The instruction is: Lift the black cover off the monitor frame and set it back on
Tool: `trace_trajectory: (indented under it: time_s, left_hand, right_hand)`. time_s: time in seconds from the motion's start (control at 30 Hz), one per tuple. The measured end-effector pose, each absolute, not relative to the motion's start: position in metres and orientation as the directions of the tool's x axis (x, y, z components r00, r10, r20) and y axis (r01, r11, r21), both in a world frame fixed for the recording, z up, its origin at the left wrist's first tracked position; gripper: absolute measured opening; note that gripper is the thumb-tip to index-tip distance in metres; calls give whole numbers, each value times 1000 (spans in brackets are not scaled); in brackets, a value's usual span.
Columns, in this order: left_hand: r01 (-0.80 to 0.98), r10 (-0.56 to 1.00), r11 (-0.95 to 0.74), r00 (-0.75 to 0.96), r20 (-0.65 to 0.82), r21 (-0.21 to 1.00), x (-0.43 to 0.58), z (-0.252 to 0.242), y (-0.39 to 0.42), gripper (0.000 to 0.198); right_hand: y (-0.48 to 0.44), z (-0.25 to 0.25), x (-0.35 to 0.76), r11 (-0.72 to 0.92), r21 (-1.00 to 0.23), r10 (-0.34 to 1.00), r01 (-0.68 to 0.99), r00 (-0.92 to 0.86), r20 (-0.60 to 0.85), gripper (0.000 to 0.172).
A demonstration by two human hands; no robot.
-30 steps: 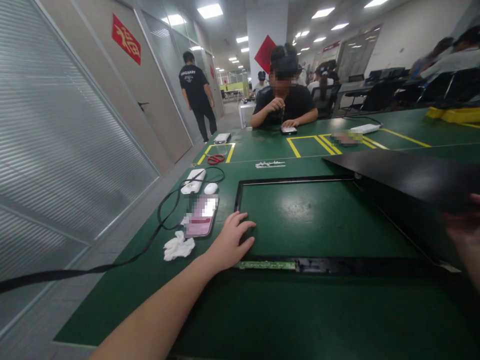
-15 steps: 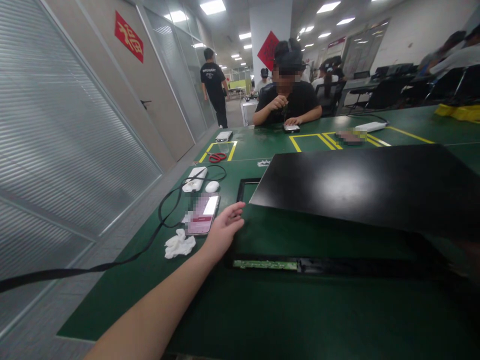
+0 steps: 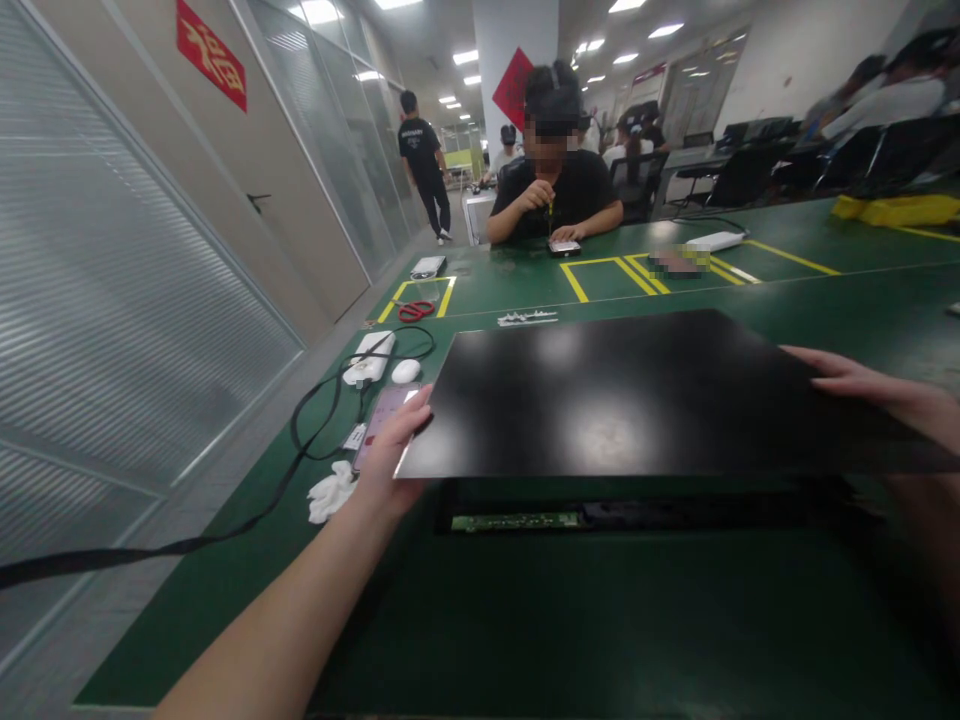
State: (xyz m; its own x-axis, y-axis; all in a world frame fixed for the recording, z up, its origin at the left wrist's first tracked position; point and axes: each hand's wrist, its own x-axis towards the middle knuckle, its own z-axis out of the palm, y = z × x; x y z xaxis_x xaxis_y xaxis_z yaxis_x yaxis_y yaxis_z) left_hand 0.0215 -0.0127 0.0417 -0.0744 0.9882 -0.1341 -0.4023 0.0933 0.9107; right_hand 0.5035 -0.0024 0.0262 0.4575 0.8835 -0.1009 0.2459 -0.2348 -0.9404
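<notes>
A large, thin, glossy black panel [image 3: 525,400], which looks like a display panel, is held level above the table. My left hand [image 3: 394,450] grips its left edge, thumb on top and the other fingers underneath. At the right edge my right hand [image 3: 862,385] holds it as well, partly hidden by the panel. Under the panel lies a black frame [image 3: 690,512] with a strip of green circuit board [image 3: 517,521] along its near side; the rest of the frame is covered.
A phone [image 3: 379,415], crumpled tissue [image 3: 330,492], white case [image 3: 406,371], white power bank [image 3: 371,357] and black strap [image 3: 300,470] lie left of the panel. Red-handled scissors [image 3: 416,311] and white strips [image 3: 527,317] lie beyond. A person [image 3: 559,170] works across the green table [image 3: 562,620].
My left hand has closed on the panel's left edge. The panel has moved left and levelled out over the frame, and my right hand has come into view.
</notes>
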Motion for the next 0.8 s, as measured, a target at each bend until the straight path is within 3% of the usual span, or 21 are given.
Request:
trace_trajectory:
  time_s: [0.07, 0.17, 0.33, 0.57, 0.8]
  left_hand:
    - [-392, 984, 50, -138, -112, 919, 20, 43, -10, 44]
    - [-398, 979, 50, -160, -123, 916, 21, 41, -9, 43]
    - [-421, 973, 126, -122, -194, 898, 26, 33, -12, 48]
    - [-436, 975, 128, -108, -193, 891, 28, 34, -16, 63]
    - [-419, 973, 145, -105, -207, 896, 28, 35, -15, 58]
  right_hand:
    - [-4, 34, 490, -289, -957, 919, 30, 290, -268, 40]
    - [-2, 38, 474, -395, -919, 861, 24, 358, -361, 42]
    - [0, 36, 468, -355, -935, 821, 13, 482, -305, 55]
    - [-1, 44, 463, -359, -918, 793, 168, 573, -206, 49]
    - [-1, 40, 465, -301, -902, 807, 309, 587, -68, 47]
